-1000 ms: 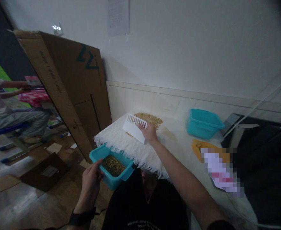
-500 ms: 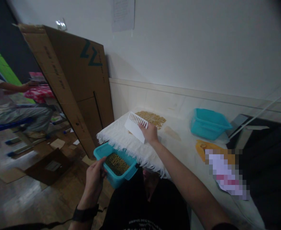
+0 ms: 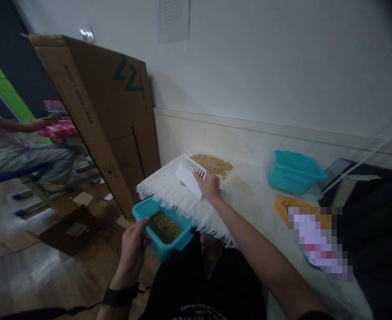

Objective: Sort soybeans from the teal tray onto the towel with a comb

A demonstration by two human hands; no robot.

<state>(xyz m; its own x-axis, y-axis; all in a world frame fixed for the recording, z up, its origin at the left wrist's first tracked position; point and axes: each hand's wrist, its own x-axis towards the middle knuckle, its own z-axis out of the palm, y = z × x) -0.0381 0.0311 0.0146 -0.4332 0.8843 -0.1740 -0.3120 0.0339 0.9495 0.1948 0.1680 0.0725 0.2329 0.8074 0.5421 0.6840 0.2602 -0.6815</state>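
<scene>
My left hand [image 3: 135,242] grips the near-left rim of a teal plastic bin [image 3: 179,242], held just below the table's front edge. Green and yellowish pellets [image 3: 165,226] lie inside that bin. In my right hand [image 3: 210,184] is a white slotted scoop [image 3: 189,174], tilted over the tabletop with its slots towards the wall. Tan pellets [image 3: 212,163] are spread on the white cloth [image 3: 169,186] behind the scoop, partly hidden by it. The cloth's fringe hangs over the bin's far side.
A second teal bin [image 3: 294,173] stands on the table at the right. In front of it lie an orange item [image 3: 282,209] and a blurred-out packet [image 3: 316,240]. A tall cardboard box [image 3: 115,120] stands left of the table. A seated person [image 3: 25,142] is at far left.
Both hands keep their hold on the bin and the scoop. The whole view has shifted very slightly; little else differs.
</scene>
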